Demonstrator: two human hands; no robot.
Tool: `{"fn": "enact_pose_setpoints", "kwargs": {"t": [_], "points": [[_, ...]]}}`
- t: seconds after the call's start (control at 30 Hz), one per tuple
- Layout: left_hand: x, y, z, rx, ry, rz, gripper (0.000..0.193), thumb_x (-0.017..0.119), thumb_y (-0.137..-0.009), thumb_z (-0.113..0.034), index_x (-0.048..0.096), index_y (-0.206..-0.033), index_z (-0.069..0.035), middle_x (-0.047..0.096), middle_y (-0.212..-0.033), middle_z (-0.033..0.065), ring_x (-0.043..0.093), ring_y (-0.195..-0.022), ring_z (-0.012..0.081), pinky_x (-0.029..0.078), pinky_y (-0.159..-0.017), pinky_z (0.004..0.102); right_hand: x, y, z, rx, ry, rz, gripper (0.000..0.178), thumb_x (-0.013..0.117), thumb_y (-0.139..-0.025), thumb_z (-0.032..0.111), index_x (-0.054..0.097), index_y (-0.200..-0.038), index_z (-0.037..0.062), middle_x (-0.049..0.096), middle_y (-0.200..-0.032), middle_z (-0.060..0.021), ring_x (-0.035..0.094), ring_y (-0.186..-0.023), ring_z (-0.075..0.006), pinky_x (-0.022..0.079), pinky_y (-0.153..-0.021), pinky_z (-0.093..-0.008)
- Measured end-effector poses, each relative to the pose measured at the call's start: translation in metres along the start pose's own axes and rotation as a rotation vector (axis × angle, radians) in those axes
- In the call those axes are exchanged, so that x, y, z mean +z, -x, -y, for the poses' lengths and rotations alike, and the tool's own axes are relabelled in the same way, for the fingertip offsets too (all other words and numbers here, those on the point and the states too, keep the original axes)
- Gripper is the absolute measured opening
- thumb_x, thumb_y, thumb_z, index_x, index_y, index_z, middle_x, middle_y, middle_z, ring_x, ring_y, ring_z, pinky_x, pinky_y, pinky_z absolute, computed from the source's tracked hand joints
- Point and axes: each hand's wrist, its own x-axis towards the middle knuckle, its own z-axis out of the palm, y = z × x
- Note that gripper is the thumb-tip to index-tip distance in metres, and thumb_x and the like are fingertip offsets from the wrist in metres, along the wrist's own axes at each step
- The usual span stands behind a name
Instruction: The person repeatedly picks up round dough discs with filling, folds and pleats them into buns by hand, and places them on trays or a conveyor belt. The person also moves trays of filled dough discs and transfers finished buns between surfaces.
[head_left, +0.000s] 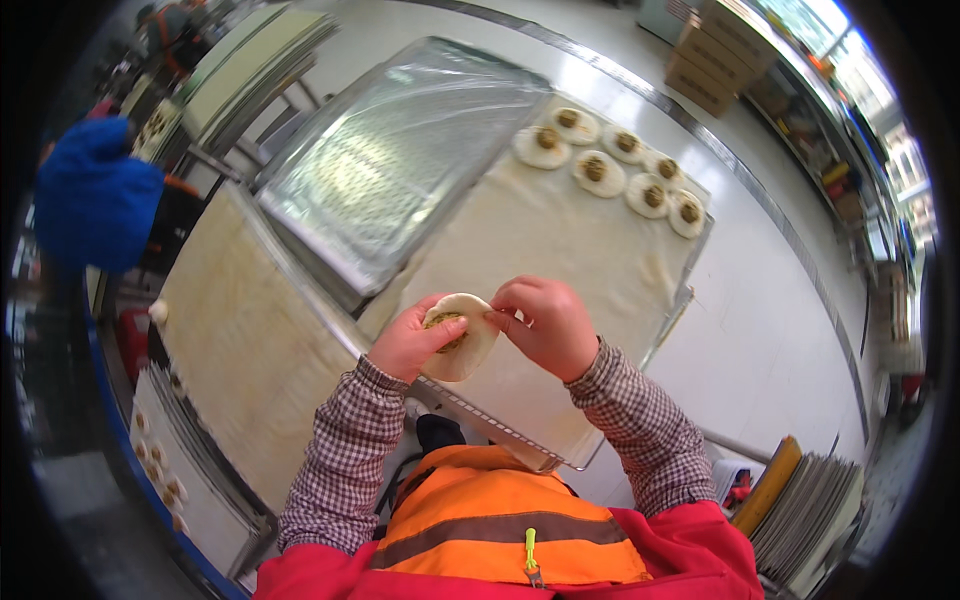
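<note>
A round, pale dough wrapper (471, 352) with greenish-brown filling in its middle is held up in front of me. My left hand (417, 337) grips it from the left side, the thumb pressed over the filling. At the wrapper's upper right edge, my right hand (543, 322) pinches the rim between thumb and fingers. Below both hands lies a cloth-covered tray (530, 240). Several flat dough wrappers (594, 174), each topped with a dark mound of filling, lie at its far right corner.
A metal tray wrapped in clear plastic (385, 150) lies beyond on the left. Nearer left is another cloth-covered board (250, 330). Stacked boards (810, 515) stand at lower right, cardboard boxes (720, 55) at far right. A person in blue (95, 195) is at the far left.
</note>
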Motion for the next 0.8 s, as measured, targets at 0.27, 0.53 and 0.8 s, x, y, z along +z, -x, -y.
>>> {"fn": "enact_pose_setpoints", "kwargs": {"t": [0.27, 0.53, 0.8], "points": [[-0.091, 0.095, -0.008, 0.027, -0.321, -0.098, 0.030, 0.059, -0.087, -0.014, 0.057, -0.115, -0.003, 0.063, -0.104, 0.0041, 0.059, -0.096, 0.0118, 0.047, -0.085, 0.0269, 0.134, -0.024, 0.052, 0.213, -0.293, 0.195, 0.014, 0.067, -0.080, 0.005, 0.063, -0.093, 0.0000, 0.062, -0.073, -0.0087, 0.059, -0.060, -0.0164, 0.048, -0.057, -0.0273], [-0.174, 0.144, 0.001, 0.009, -0.379, 0.027, 0.034, 0.060, -0.087, -0.018, 0.056, -0.116, -0.003, 0.062, -0.107, 0.0052, 0.058, -0.098, 0.0134, 0.048, -0.085, 0.0274, 0.211, -0.039, 0.085, 0.056, -0.074, 0.331, 0.015, 0.066, -0.080, 0.004, 0.061, -0.094, -0.0006, 0.060, -0.076, -0.0092, 0.059, -0.065, -0.0178, 0.048, -0.058, -0.0276], [-0.213, 0.179, 0.021, 0.154, 0.145, -0.165, 0.033, 0.062, -0.089, -0.015, 0.056, -0.117, -0.002, 0.062, -0.109, 0.0062, 0.058, -0.102, 0.0131, 0.048, -0.089, 0.0287, 0.259, -0.057, 0.093, 0.257, -0.313, 0.389, 0.013, 0.065, -0.082, 0.002, 0.060, -0.094, -0.0015, 0.061, -0.078, -0.0077, 0.059, -0.065, -0.0140, 0.049, -0.060, -0.0255]]}}
